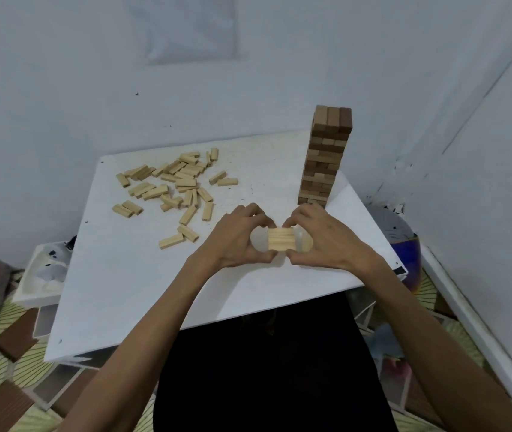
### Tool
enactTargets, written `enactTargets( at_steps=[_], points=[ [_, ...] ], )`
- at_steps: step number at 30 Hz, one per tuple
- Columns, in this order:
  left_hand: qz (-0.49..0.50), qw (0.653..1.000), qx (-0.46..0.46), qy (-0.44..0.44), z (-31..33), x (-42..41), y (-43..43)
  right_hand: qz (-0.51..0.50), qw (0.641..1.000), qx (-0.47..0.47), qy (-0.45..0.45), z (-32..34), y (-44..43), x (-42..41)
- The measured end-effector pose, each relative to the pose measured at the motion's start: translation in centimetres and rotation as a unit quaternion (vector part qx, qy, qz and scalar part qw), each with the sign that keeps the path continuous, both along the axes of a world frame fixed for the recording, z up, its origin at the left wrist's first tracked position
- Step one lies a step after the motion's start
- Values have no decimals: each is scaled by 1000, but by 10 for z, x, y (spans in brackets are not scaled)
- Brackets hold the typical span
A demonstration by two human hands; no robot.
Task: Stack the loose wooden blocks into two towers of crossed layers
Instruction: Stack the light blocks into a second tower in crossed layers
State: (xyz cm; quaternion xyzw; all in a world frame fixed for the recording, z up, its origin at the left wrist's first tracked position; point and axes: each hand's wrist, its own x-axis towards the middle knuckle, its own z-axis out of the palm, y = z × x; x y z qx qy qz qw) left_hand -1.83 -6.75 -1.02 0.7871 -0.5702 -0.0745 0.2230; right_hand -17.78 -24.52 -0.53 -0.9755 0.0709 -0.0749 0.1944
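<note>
The one view comes from a wide-angle camera on the person's head, above the near edge of the white table [123, 291]. It looks forward and down across the table toward the wall corner behind it. It sits close: both forearms enter from the bottom of the frame. The left hand [239, 241] and right hand [326, 241] pinch a bundle of blocks [281, 240] near frame centre, over the table's near half. The table's far right corner holds the tower [326, 157]. The floor left of the table looks blurred, perhaps from lens distortion.
</note>
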Motion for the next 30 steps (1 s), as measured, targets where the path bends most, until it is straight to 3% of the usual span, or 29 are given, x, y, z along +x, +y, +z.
enactTargets(
  at_steps=[7,20,30],
  points=[
    [-37,999,-19,14,3,-9,-41,-63,993,97,-35,-7,-29,-33],
    [-86,995,8,58,-15,-11,-71,-86,990,115,-3,-26,-56,-48],
    [-115,993,21,19,-18,-6,-79,-85,990,117,2,-37,-62,-48]
  ],
)
